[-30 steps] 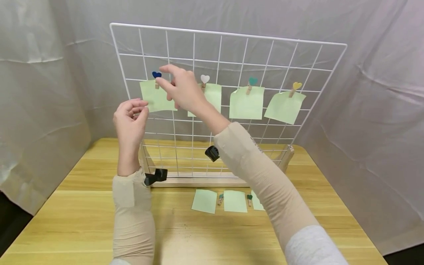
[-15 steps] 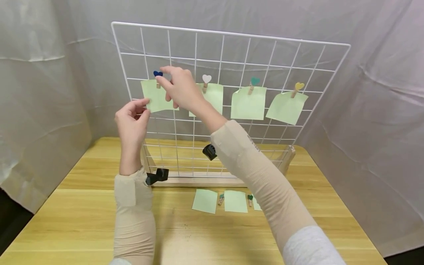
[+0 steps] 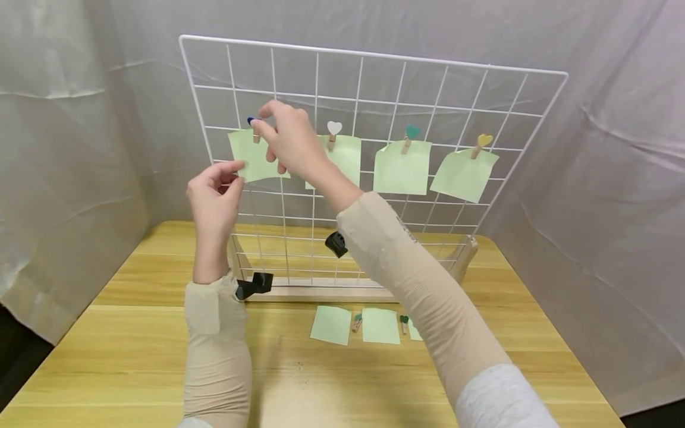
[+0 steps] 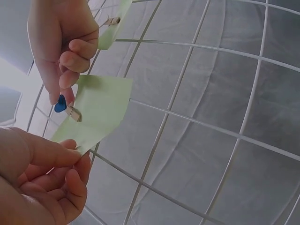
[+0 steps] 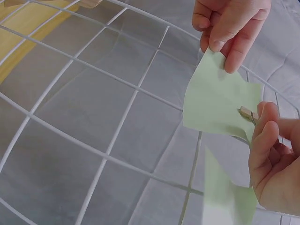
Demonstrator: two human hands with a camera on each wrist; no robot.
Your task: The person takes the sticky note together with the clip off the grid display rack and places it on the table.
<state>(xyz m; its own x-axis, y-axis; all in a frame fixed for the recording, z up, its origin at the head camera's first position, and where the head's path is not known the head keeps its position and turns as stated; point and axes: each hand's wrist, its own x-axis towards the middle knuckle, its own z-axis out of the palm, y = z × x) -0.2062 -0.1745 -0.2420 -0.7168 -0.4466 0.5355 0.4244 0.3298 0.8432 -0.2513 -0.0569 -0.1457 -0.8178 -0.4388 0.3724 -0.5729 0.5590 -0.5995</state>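
Observation:
My left hand (image 3: 213, 193) pinches the lower left edge of a light green paper note (image 3: 254, 161) between thumb and index finger. The note hangs at the left of a white wire grid (image 3: 374, 56). At its top edge is a small wooden clothespin (image 4: 74, 114) with a blue heart (image 4: 60, 104). My right hand (image 3: 297, 142) pinches this clothespin at the heart end; in the right wrist view the fingers hide the heart. The clothespin's wooden tip lies over the note's front.
To the right, white (image 3: 334, 128), teal (image 3: 412, 132) and yellow (image 3: 484, 140) heart clothespins hold more green notes on the grid. Below, green notes (image 3: 330, 325) and heart clothespins (image 3: 404, 324) lie on the wooden table (image 3: 134, 368). Black wrist mounts (image 3: 255, 285) jut from the sleeves.
The thumb and index finger of my right hand have closed in on the blue heart, covering more of it. My left hand stays at the note's edge.

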